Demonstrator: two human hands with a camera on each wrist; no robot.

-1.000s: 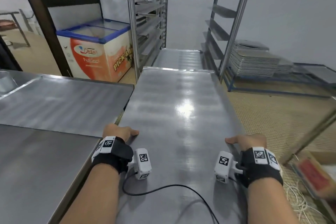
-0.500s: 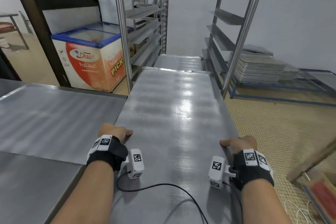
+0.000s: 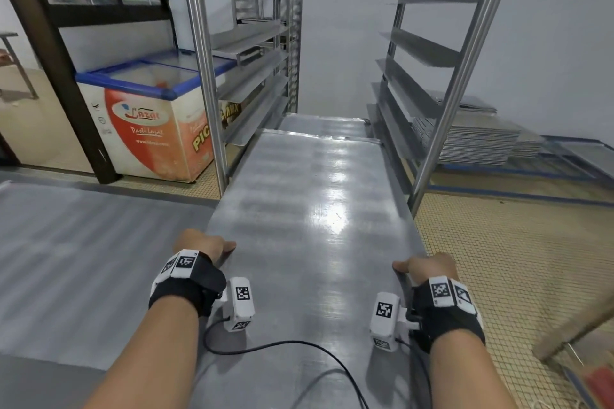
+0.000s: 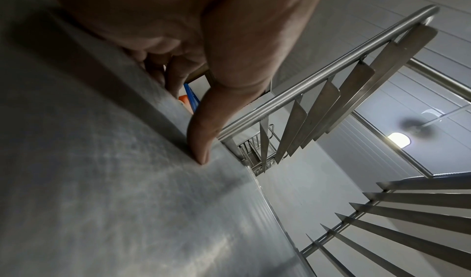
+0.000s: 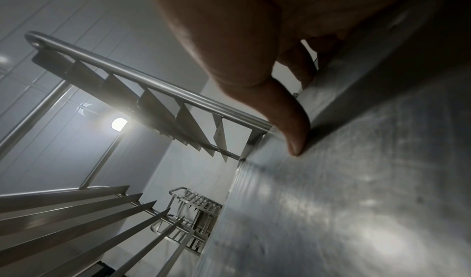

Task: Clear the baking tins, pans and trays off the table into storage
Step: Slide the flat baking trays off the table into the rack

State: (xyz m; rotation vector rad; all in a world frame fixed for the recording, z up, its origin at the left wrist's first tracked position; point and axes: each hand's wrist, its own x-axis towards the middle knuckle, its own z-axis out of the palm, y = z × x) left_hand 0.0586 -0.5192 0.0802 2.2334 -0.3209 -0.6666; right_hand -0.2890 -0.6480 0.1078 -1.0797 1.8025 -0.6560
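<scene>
I hold a long flat steel baking tray (image 3: 309, 209) level in front of me. My left hand (image 3: 202, 247) grips its left edge and my right hand (image 3: 428, 267) grips its right edge. In the left wrist view the thumb (image 4: 203, 136) presses on the tray's top (image 4: 127, 200) and the fingers curl under the rim. The right wrist view shows the same hold, thumb (image 5: 293, 132) on the tray (image 5: 356, 200). The tray's far end lies between the uprights of a steel tray rack (image 3: 202, 76), just before another tray (image 3: 319, 124) that sits in it.
The rack's right upright (image 3: 465, 60) and its angled runners stand close beside the tray. A stack of flat trays (image 3: 471, 139) sits low at the right wall. A chest freezer (image 3: 149, 123) stands at the left. A steel table (image 3: 83, 259) lies to my left.
The tray and I have moved forward towards the rack; its uprights are nearer and now flank the tray's far end. Both hands keep the same hold.
</scene>
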